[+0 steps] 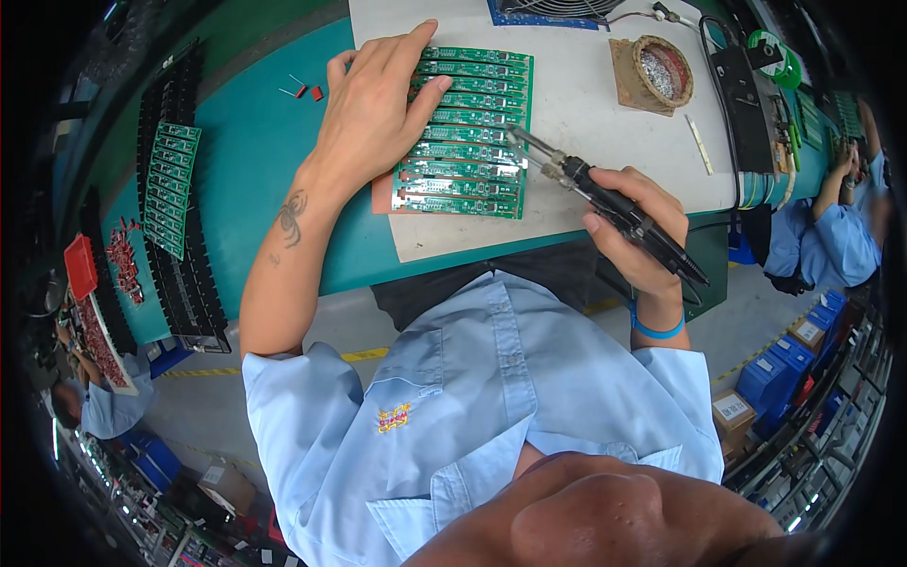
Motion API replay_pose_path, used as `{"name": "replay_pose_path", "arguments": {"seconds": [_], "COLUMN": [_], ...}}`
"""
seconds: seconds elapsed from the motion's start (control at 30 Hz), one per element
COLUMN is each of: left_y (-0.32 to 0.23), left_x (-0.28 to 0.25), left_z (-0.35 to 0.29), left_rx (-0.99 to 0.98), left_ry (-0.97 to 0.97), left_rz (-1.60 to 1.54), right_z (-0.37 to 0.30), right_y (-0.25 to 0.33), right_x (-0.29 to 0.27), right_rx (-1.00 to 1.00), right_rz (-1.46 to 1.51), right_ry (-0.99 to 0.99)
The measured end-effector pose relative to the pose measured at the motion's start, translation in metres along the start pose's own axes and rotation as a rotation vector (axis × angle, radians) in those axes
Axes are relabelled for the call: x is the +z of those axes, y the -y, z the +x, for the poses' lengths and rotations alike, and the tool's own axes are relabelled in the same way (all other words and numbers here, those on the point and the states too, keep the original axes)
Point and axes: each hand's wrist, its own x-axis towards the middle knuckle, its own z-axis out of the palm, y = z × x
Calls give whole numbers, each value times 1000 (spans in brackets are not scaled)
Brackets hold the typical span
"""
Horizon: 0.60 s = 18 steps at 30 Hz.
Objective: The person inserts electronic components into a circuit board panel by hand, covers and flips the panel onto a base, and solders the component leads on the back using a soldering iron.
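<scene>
A green panel of several narrow circuit boards (463, 151) lies on the white sheet in front of me. My left hand (373, 99) rests across its left side, fingers stretched out and the thumb lying on the boards. My right hand (642, 222) is closed round the black handle of a soldering iron (619, 210). The iron slants up to the left, and its forked metal front end reaches over the panel's right edge. Whether its tip touches a board I cannot tell. A blue band (658, 329) circles my right wrist.
Beyond the iron stands a round pot of silvery bits (664, 72) on a square base. Loose red components (316, 94) lie left of my hand. Farther left, another board panel (170, 189) sits on a black rack (194, 293). A fan (557, 8) is at the back. People work on both sides.
</scene>
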Motion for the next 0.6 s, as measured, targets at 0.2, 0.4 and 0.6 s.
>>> {"name": "replay_pose_path", "arguments": {"seconds": [0.2, 0.4, 0.6], "left_y": [0, 1, 3], "left_x": [-1, 2, 0], "left_z": [-1, -1, -2], "left_rx": [-3, 13, 5], "left_ry": [-8, -34, -34], "left_rz": [-11, -11, -15], "right_z": [-12, -3, -7], "right_y": [-8, -25, 2], "right_x": [-17, -18, -7], "right_rx": [86, 137, 55], "right_rz": [-38, -20, -3], "right_ry": [-212, -658, -274]}}
